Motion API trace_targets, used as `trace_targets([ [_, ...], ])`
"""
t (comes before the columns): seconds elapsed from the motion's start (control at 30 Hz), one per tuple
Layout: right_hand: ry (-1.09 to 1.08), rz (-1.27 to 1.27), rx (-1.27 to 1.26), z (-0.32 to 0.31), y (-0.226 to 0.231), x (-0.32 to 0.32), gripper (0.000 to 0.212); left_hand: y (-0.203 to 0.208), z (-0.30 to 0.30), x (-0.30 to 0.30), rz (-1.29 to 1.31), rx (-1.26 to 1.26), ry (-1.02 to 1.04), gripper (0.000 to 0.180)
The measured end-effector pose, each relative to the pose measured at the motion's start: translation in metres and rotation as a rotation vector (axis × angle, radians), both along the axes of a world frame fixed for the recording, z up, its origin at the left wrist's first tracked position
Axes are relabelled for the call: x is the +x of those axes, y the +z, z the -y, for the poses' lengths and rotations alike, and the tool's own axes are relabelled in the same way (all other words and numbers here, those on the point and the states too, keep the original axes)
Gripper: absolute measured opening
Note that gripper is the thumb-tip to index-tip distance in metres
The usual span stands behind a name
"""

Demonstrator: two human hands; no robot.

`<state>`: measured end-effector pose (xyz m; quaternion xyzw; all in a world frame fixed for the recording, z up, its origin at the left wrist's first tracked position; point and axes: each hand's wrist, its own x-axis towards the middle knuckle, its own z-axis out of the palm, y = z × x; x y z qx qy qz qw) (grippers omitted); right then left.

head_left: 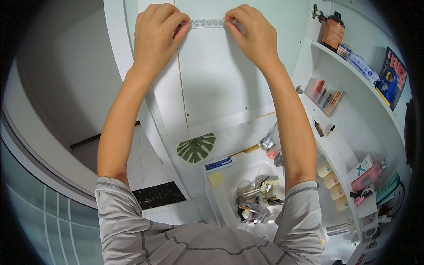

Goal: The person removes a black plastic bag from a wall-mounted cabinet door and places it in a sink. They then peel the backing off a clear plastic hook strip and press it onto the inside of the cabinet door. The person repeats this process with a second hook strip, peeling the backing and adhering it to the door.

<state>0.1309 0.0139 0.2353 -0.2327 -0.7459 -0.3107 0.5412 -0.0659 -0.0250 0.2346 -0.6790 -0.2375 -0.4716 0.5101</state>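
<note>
Clock directions are from the middle of the person's view. Largest item: the smooth, pale, flat upright panel [221, 70] at 12 o'clock. The curved white open shelving [344, 143], stocked with bottles and cosmetics, stands at 3 o'clock. A glossy white basin [254, 164] holding assorted containers sits at 5 o'clock. The left hand [159, 31], at 11 o'clock, pinches one end of the strip between thumb and fingers; the right hand [251, 35], at 1 o'clock, pinches the opposite end likewise. A dark green, split-leaf-shaped piece [196, 149] lies near the middle, towards 7 o'clock. Smallest: the narrow clear plastic strip with a notched row [207, 23], at 12 o'clock, stretched between both hands in front of the panel. Full contact with the panel cannot be confirmed. Recommendation: hold both ends at equal height, grip lightly at the tips, and keep the strip straight without bowing.
</note>
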Motion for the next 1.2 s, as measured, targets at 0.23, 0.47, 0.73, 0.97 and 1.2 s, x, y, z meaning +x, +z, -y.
trace_targets([
  [0.23,0.004,-0.01,0.006,-0.001,-0.002,0.0,0.005,0.0,-0.001,-0.001,0.004,0.006,0.002,0.011],
  [0.47,-0.044,-0.007,-0.025,-0.002,0.002,-0.004,0.007,0.0,-0.001,0.0,0.014,0.01,0.01,0.012],
  [0.73,-0.049,-0.013,0.022,-0.003,0.002,-0.004,0.007,0.001,-0.004,0.0,0.001,0.026,-0.002,0.013],
  [0.97,-0.077,0.0,-0.112,-0.001,0.004,-0.006,0.007,0.002,-0.002,-0.001,-0.015,0.0,0.025,0.011],
  [1.2,0.046,-0.051,-0.029,-0.01,-0.003,0.001,0.007,-0.004,-0.007,0.005,0.033,0.042,0.113,0.019],
])
